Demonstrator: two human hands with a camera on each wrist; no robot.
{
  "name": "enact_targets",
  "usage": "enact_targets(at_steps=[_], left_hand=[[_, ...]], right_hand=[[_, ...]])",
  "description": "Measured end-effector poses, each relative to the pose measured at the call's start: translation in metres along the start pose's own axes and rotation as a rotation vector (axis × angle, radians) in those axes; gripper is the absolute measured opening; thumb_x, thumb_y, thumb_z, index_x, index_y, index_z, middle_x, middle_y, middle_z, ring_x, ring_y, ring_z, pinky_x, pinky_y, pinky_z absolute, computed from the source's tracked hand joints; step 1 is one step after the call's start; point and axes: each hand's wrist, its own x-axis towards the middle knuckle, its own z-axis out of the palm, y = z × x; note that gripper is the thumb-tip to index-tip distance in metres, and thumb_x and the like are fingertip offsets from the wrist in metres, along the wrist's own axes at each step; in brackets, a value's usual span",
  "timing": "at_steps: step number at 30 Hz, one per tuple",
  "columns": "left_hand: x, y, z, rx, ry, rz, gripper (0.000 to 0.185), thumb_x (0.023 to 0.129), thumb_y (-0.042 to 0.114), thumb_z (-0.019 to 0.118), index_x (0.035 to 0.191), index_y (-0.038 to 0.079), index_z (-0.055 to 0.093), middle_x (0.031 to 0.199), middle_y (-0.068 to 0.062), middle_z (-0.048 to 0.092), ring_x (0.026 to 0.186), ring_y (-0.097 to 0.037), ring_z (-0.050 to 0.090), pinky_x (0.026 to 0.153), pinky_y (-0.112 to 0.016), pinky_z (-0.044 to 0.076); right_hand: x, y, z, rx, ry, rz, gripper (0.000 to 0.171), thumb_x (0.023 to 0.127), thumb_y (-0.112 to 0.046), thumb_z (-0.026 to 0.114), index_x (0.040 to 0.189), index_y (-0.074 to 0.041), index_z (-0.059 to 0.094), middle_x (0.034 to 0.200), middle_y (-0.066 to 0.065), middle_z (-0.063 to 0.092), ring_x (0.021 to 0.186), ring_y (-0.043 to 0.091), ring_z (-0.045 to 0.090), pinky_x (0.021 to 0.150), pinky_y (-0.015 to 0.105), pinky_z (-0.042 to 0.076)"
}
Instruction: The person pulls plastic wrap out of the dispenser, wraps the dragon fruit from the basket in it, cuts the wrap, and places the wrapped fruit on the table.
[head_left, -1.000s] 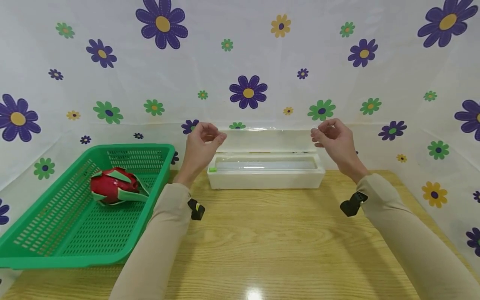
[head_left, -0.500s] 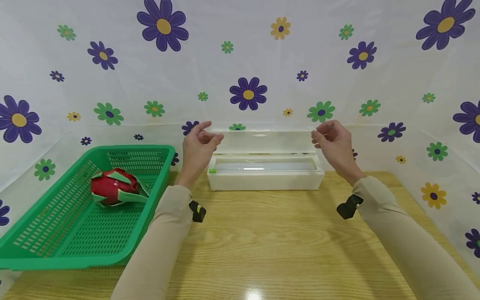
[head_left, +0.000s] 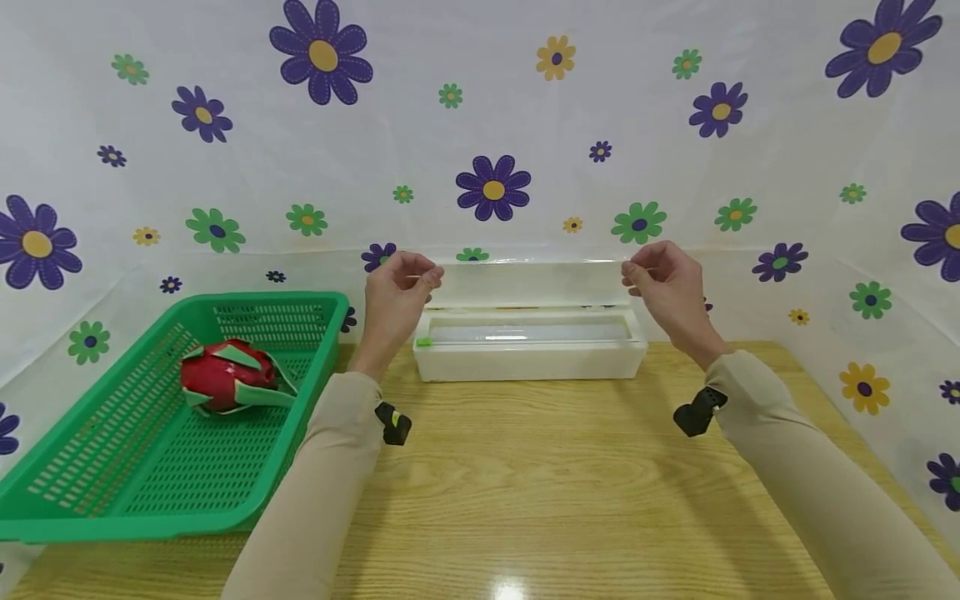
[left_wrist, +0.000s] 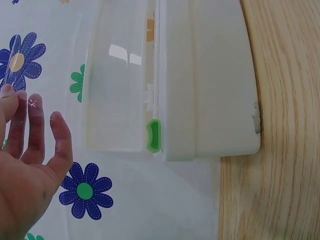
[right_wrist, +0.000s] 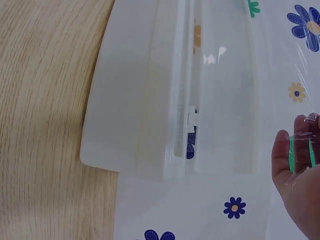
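A long white cling film dispenser [head_left: 528,365] stands at the table's far edge, its lid [head_left: 525,287] raised. A small green slider [left_wrist: 154,135] sits at its left end. Clear cling film [right_wrist: 301,65], mostly see-through, shows by its glints and stretches between both hands above the dispenser. My left hand [head_left: 393,308] pinches the film's left end between thumb and index finger, its other fingers spread loosely in the left wrist view. On the opposite side my right hand [head_left: 673,300] pinches the right end, with film across its fingers.
To the left is a green plastic basket [head_left: 262,492] with a red dragon fruit [head_left: 225,377] lying in it. Behind the wooden table [head_left: 525,467] hangs a white flowered sheet [head_left: 570,100].
My left index finger was raised half a second ago and has come back down to the thumb. Both hands stay at about the same height; the dispenser and basket have not moved.
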Motion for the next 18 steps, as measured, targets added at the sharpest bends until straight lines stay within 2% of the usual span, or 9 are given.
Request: enact_targets(at_steps=[4, 8, 13, 18], left_hand=[[0.0001, 0.0009, 0.0012, -0.008, 0.002, -0.006, 0.018, 0.100, 0.019, 0.067, 0.111, 0.006, 0.063, 0.110, -0.013, 0.074, 0.089, -0.011, 0.069, 0.075, -0.018, 0.055], [0.0004, 0.0012, 0.0016, -0.014, 0.003, -0.017, 0.018, 0.100, 0.021, 0.066, 0.111, 0.007, 0.062, 0.108, -0.011, 0.074, 0.089, -0.010, 0.069, 0.075, -0.019, 0.055], [0.0018, 0.0022, 0.0012, -0.026, 0.001, -0.020, 0.017, 0.101, 0.022, 0.065, 0.110, 0.008, 0.062, 0.106, -0.009, 0.073, 0.089, -0.012, 0.069, 0.075, -0.021, 0.055], [0.0031, 0.0054, -0.0001, -0.025, -0.006, -0.007, 0.016, 0.102, 0.020, 0.063, 0.110, 0.006, 0.062, 0.107, -0.011, 0.073, 0.088, -0.013, 0.069, 0.074, -0.020, 0.054]], right_hand=[[0.0008, -0.0008, 0.0008, 0.021, -0.007, -0.009, 0.013, 0.102, -0.012, 0.062, 0.111, -0.004, 0.056, 0.093, -0.011, 0.066, 0.087, 0.007, 0.066, 0.079, 0.015, 0.057], [0.0019, -0.0017, 0.0021, 0.029, -0.007, 0.000, 0.018, 0.103, -0.012, 0.060, 0.116, -0.001, 0.054, 0.096, -0.008, 0.067, 0.089, 0.008, 0.066, 0.080, 0.015, 0.057], [0.0046, -0.0031, 0.0029, 0.059, 0.017, 0.013, 0.008, 0.103, -0.010, 0.060, 0.109, -0.010, 0.056, 0.095, -0.008, 0.068, 0.087, 0.007, 0.066, 0.079, 0.016, 0.057], [0.0072, -0.0053, 0.0037, 0.074, 0.045, 0.031, 0.008, 0.102, -0.009, 0.061, 0.105, -0.014, 0.056, 0.092, -0.011, 0.069, 0.084, 0.007, 0.066, 0.077, 0.017, 0.057]])
